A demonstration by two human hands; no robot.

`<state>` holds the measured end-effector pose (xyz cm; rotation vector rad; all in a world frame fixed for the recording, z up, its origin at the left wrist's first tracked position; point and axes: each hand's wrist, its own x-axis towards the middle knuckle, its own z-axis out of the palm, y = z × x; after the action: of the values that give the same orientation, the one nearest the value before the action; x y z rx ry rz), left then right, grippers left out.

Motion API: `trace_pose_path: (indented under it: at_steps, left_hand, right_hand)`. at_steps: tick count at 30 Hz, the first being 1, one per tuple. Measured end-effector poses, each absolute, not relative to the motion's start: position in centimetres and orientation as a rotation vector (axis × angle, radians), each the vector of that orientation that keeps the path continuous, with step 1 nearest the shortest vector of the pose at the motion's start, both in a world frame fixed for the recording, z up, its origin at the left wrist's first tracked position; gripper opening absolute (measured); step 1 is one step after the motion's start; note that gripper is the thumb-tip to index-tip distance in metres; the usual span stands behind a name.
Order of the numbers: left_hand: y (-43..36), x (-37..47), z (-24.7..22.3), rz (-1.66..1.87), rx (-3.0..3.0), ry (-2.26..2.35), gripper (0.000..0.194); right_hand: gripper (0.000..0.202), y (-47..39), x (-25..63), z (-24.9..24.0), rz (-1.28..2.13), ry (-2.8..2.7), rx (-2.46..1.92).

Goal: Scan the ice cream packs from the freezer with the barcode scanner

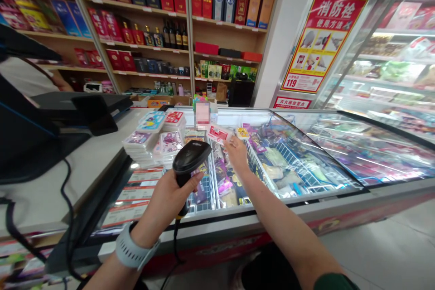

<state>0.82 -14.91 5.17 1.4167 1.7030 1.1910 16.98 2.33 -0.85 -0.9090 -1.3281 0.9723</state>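
Note:
A black barcode scanner [192, 156] is in my left hand [170, 195], its head tilted up over the freezer. My right hand [236, 152] pinches the corner of a red and white card [219, 133], held above the freezer's glass, just right of the scanner head. Left of the card lie stacks of flat packs, one blue [151, 121], one red [174, 118], one purple and white [171, 142]. Orange and white price labels [136, 192] lie at the freezer's left end. Behind the card stands a small item with a blurred patch [203, 115].
The glass-topped freezer [316, 197] with wire baskets spans the middle and right. A counter [44, 199] with a black monitor [23, 113] and cables is on the left. Shelves [142, 7] of boxes and bottles stand behind. A person's white sleeve [25, 77] shows at far left.

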Motion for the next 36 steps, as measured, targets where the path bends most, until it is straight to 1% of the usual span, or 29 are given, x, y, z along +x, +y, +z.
trace_pose_path:
  at_steps: [9, 14, 17, 20, 24, 29, 33, 36]
  left_hand:
    - [-14.7, 0.8, 5.1, 1.134, 1.456, 1.733, 0.043]
    - [-14.7, 0.8, 5.4, 1.113, 1.495, 1.734, 0.044]
    - [-15.0, 0.6, 5.8, 1.081, 1.604, 1.740, 0.039]
    - [-15.4, 0.1, 6.4, 0.982, 1.781, 1.675, 0.033]
    - [-16.0, -0.7, 7.1, 0.783, 1.917, 1.589, 0.035]
    - [-17.3, -2.2, 6.6, 0.736, 1.955, 1.626, 0.043]
    - [-18.6, -3.6, 6.1, 0.805, 2.006, 1.674, 0.044]
    - [-19.6, -4.4, 6.2, 0.890, 2.105, 1.719, 0.045]
  right_hand:
    - [0.025, 2.2, 16.9, -0.7, 0.968, -1.362, -0.913]
    - [0.027, 2.1, 16.8, -0.8, 0.991, -1.353, -0.902]
    - [0.028, 2.1, 16.8, -0.9, 1.000, -1.335, -0.888]
    - [0.030, 2.3, 16.8, -1.1, 1.007, -1.319, -0.892]
    - [0.031, 2.8, 16.9, -1.8, 0.991, -1.302, -0.912]
    - [0.028, 4.4, 18.0, -2.3, 0.642, -1.525, -1.094]
    - [0.025, 7.0, 20.7, -1.4, 0.393, -1.595, -1.248]
    - [0.028, 8.9, 23.2, -0.6, 0.185, -1.679, -1.367]
